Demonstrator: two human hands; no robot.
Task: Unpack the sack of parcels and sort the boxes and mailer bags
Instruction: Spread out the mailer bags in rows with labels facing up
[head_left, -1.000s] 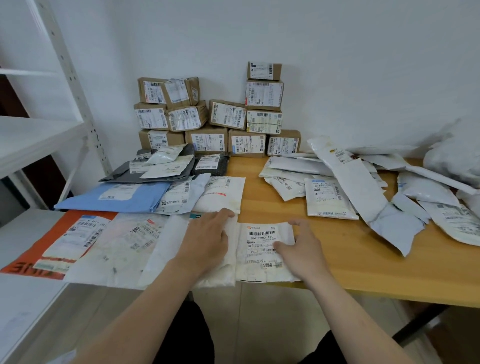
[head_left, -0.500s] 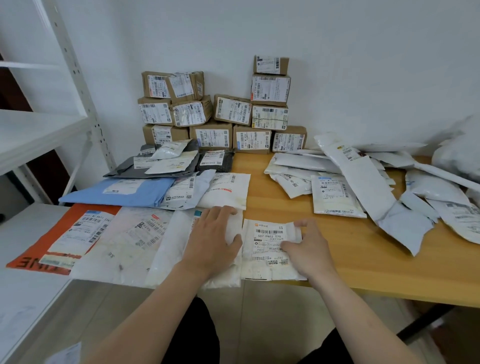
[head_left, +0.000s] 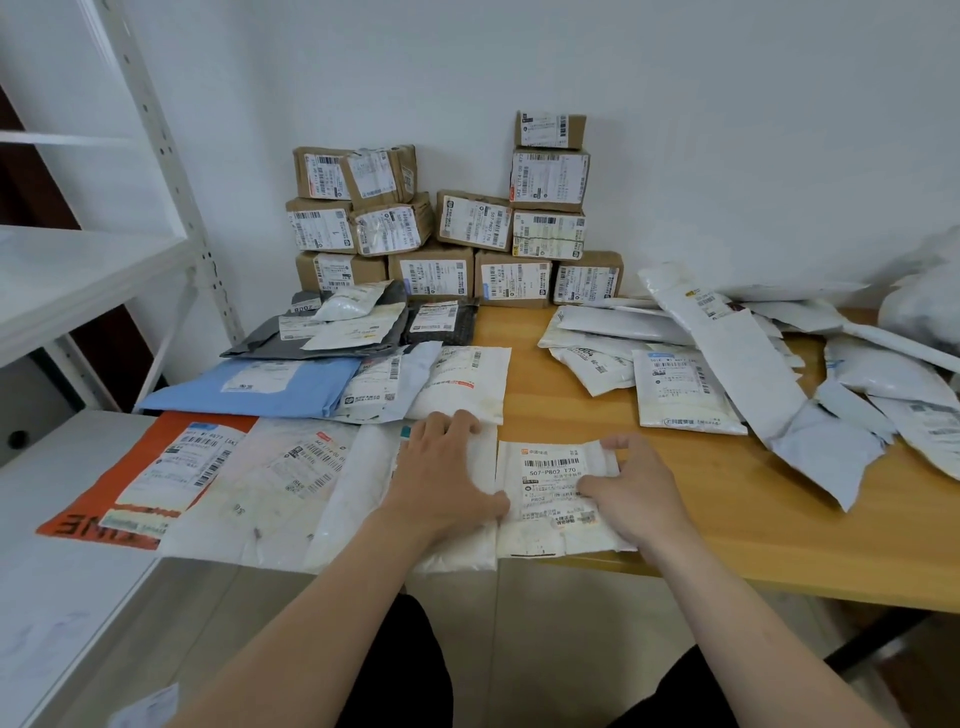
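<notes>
A small white mailer bag (head_left: 550, 499) with a barcode label lies at the table's near edge. My right hand (head_left: 631, 491) rests on its right side, fingers loosely bent over the label. My left hand (head_left: 444, 475) lies flat on the neighbouring white mailer (head_left: 457, 545) to its left. Sorted mailers run in rows leftward: an orange one (head_left: 93, 512), a blue one (head_left: 249, 387), grey ones (head_left: 291, 343). Brown labelled boxes (head_left: 441, 228) are stacked against the wall. A loose heap of white mailers (head_left: 727, 364) covers the table's right side.
The wooden table (head_left: 727, 530) has a bare strip between the rows and the heap. A white metal shelf unit (head_left: 78, 270) stands at the left, with a white surface (head_left: 47, 587) under the orange mailer. A white sack (head_left: 924, 306) sits at the far right.
Both hands stay on the same two mailers. The view has shifted slightly, and my right hand has slid a little further over the label.
</notes>
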